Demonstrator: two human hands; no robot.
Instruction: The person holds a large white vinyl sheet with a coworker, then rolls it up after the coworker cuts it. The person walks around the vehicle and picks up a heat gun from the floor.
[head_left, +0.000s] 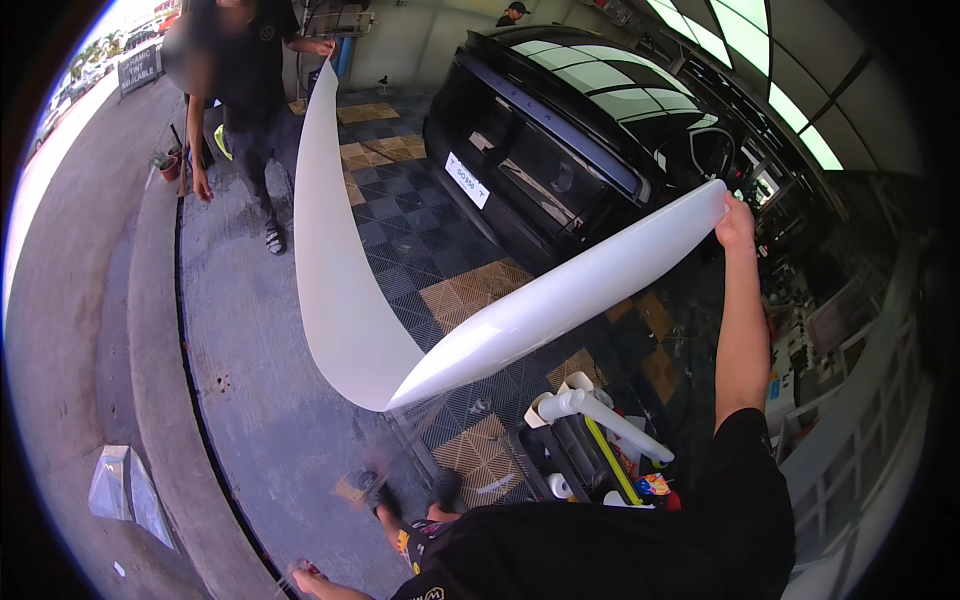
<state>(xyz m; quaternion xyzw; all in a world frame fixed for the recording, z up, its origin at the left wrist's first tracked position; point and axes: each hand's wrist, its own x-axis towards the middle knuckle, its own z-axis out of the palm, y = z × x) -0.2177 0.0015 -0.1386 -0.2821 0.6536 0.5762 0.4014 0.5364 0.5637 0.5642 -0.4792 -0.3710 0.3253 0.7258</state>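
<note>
Clamps one end of a long white sheet [560, 295] between the thumb and fingers of the right hand [737, 222], with the arm stretched out; holds the left hand [312, 578] low by the bottom edge, too blurred to tell whether closed on anything; dips along the sheet to a sharp bend, unclear whether touching the checkered floor tiles [478, 290]; rises from there to the tip in a co-worker's hand [325, 48]; hides a lower corner of a black car [540, 150] behind the sheet; crowds a dark caddy [572, 440] with items hard to make out, partly covered by the black shirt [620, 550].
</note>
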